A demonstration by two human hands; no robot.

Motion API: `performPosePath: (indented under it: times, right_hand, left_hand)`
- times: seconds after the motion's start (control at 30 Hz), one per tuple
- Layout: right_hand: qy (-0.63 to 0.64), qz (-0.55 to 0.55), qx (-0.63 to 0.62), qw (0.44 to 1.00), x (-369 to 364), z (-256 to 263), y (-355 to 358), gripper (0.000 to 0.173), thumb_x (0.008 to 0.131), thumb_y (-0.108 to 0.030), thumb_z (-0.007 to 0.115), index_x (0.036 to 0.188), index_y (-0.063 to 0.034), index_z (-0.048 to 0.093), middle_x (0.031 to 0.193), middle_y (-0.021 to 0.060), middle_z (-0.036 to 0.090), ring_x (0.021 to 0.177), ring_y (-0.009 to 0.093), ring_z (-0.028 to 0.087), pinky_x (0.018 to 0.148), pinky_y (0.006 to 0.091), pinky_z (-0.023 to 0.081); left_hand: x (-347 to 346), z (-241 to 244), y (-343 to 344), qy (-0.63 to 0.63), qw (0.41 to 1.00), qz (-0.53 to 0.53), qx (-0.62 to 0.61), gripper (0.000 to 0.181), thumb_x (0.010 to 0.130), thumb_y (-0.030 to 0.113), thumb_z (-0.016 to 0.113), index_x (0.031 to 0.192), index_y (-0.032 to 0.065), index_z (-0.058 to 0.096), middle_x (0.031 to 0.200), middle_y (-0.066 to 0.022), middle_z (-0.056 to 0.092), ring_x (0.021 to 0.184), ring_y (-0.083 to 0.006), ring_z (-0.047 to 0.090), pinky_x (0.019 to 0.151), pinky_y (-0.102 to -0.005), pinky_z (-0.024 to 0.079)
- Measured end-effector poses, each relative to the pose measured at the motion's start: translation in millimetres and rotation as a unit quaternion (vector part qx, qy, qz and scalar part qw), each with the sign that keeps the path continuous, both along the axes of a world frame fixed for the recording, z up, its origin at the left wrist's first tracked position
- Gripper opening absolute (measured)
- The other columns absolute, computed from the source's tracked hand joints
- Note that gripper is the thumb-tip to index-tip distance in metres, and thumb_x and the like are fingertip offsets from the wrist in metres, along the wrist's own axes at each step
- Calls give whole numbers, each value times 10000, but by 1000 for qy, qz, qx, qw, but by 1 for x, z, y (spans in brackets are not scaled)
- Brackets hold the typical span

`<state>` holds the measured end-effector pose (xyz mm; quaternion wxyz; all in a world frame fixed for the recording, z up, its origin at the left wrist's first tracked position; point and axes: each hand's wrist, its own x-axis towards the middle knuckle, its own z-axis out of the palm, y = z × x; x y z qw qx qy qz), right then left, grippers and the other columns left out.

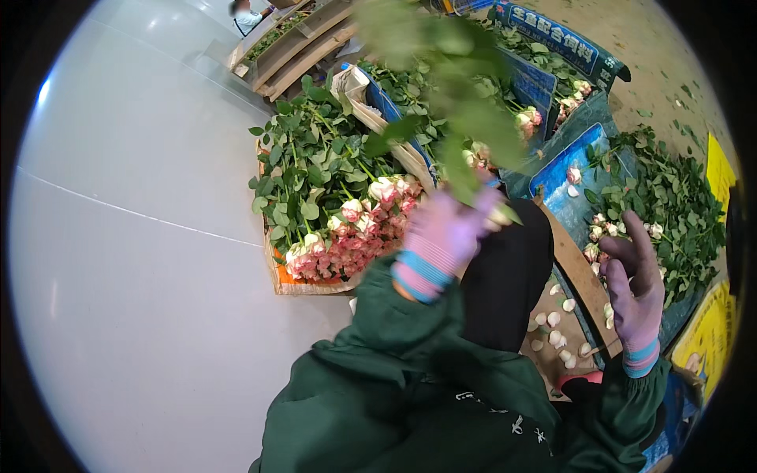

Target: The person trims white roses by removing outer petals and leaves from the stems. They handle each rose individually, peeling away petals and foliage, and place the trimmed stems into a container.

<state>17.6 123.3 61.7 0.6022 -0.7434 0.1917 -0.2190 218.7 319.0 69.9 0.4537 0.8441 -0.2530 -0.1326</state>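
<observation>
My left hand (443,227), in a pink and blue knit glove, grips a leafy rose (467,118). Motion blurs its leaves, and a pale bloom (500,217) shows beside the fingers. Left of that hand lies a dense bundle of pink-and-white roses (366,230), heads towards me, in a paper-lined box (313,288). My right hand (639,290), gloved alike, is raised with fingers apart and nothing in it. Under and beyond it is a heap of roses (674,219) with thick green leaves. A single rose head (573,174) lies on the blue sheet (556,171).
A wooden board (576,272) runs between my legs and the right-hand heap. Loose petals (556,337) litter the floor by it. More roses (526,121) lie behind blue dividers (526,83). A wooden rack (301,53) stands at the back, with a person (247,19) beyond.
</observation>
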Motion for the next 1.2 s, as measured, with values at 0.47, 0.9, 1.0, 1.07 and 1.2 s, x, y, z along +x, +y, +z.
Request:
performPosePath:
  times: [0.47,0.9,1.0,1.07,1.2]
  right_hand:
    - [228,29,-55,972,-60,-32,-45,439,904,-155,584,1326,-60,511,912,90,658,813,184,624,767,307,489]
    - [415,122,-225,873,-133,-70,-114,373,915,-370,518,1103,-68,630,925,165,689,866,337,667,739,443,512]
    - [410,106,-190,886,-152,-64,-125,329,922,-342,507,1049,-67,636,879,147,691,843,334,667,733,443,511]
    - [402,96,-194,890,-161,-76,-134,370,948,-393,468,1157,-115,593,846,144,675,813,345,660,706,456,515]
    - [399,62,-184,896,-178,-86,-152,305,950,-353,480,1094,-105,585,824,120,661,775,343,653,674,444,513]
  left_hand:
    - [157,-62,123,-271,819,118,491,563,927,488,401,832,19,698,907,-205,670,875,-382,629,775,-481,479]
    - [-24,-7,-227,-378,823,-384,177,445,913,365,556,1171,5,605,1084,-224,648,1004,-382,612,870,-439,482]
    - [-80,-69,-324,-320,752,-512,263,473,912,427,534,1129,15,617,934,-199,671,911,-374,636,815,-436,489]
    - [-113,-113,-379,-321,698,-544,339,472,904,445,522,1098,25,617,934,-207,670,924,-379,635,825,-447,485]
    - [-157,-202,-452,-333,721,-521,312,522,887,449,523,1219,51,571,1096,-210,647,991,-396,615,877,-468,479]
